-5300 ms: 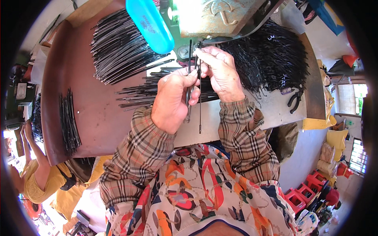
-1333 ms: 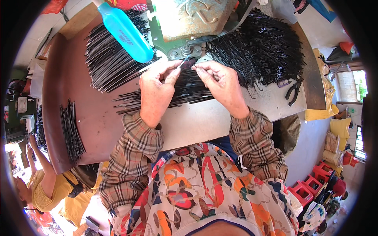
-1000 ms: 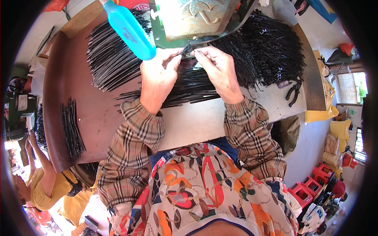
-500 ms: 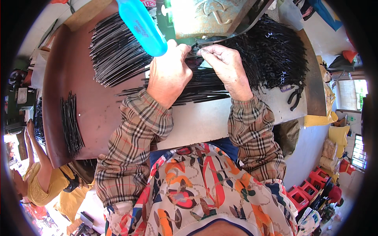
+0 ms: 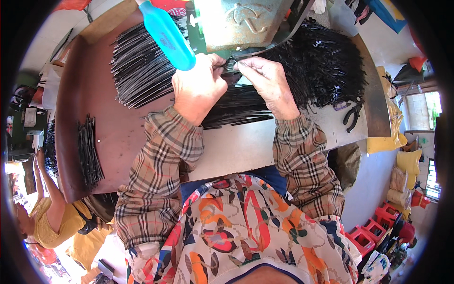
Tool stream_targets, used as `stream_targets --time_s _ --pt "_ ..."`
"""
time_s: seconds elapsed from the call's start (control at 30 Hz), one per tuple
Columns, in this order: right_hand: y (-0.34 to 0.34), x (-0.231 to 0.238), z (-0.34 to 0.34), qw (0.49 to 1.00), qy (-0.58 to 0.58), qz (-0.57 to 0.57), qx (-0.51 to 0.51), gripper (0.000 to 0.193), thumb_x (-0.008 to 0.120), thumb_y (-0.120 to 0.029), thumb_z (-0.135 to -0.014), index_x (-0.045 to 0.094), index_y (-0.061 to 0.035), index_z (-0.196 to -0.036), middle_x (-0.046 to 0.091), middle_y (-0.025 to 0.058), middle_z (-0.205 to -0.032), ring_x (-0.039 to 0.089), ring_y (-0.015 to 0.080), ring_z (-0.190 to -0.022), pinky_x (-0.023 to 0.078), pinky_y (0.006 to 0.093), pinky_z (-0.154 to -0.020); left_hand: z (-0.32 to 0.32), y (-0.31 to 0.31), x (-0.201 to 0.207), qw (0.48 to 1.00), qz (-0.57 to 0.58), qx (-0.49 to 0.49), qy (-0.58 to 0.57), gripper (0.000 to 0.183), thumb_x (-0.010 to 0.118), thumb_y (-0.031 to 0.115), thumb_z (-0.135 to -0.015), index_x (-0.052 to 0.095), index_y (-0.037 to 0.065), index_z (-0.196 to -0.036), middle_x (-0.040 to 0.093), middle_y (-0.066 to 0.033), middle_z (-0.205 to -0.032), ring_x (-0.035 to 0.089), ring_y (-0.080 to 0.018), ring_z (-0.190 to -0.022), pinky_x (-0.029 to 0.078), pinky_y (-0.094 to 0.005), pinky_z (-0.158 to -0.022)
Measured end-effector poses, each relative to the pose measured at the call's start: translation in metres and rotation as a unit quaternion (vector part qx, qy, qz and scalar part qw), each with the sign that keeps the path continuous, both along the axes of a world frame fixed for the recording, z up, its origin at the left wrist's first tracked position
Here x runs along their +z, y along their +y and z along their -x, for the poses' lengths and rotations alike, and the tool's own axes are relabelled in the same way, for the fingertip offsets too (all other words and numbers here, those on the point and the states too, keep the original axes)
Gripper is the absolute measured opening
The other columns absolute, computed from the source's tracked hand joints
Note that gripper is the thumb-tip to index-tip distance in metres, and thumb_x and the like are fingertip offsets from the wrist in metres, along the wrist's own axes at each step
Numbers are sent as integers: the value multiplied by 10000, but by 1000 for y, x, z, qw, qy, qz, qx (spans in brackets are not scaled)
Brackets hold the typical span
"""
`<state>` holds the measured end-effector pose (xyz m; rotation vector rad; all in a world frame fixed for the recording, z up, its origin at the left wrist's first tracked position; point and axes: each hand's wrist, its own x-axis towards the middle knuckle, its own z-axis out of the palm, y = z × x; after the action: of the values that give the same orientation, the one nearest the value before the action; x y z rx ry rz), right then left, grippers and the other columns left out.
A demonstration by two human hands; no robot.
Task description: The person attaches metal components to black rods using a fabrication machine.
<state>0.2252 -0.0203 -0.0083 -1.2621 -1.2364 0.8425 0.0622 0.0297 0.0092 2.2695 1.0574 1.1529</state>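
Observation:
A green, rust-worn machine head (image 5: pixel 248 23) with an umbrella-shaped relief stands at the far middle of the bench. Just below it, my left hand (image 5: pixel 198 90) is closed, thumb and forefinger pinched beside a small round dark machine part (image 5: pixel 230 63). What those fingertips hold is hidden. My right hand (image 5: pixel 270 85) faces it from the other side, its fingers closed on something small and thin that I cannot make out. A blue paddle-shaped handle (image 5: pixel 170 40) slants down over the back of my left hand. Thin black strips (image 5: pixel 236 106) lie under and between both hands.
Long black strips (image 5: pixel 142 66) are stacked at the left, with a smaller bundle (image 5: pixel 89 151) nearer the left edge. A large tangled heap of black pieces (image 5: pixel 326 66) fills the right, beside black-handled pliers (image 5: pixel 352 116). A person in yellow (image 5: pixel 49 213) works at far left. Red stools (image 5: pixel 373 229) stand lower right.
The view has shifted slightly. My left fingertips have drawn closer to the round machine part, and my right hand has moved a little to the left.

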Motion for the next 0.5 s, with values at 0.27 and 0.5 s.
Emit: stream_targets --time_s 0.27,0.5 --pt "-35 38 8 985 83 136 72 255 678 -79 -828 629 13 -1061 580 -29 -777 462 28 -605 370 161 -540 26 -11 8 792 505 -169 -299 194 649 158 -863 605 -24 -914 619 -66 -797 586 -115 -616 473 -211 -538" --pt "-67 8 15 948 315 44 -26 275 648 -64 -872 583 55 -1111 583 41 -916 523 70 -745 446 202 -647 1 -53 -2 665 563 -194 -451 144 597 88 -894 573 -36 -963 623 -98 -850 615 -153 -744 494 -248 -625"
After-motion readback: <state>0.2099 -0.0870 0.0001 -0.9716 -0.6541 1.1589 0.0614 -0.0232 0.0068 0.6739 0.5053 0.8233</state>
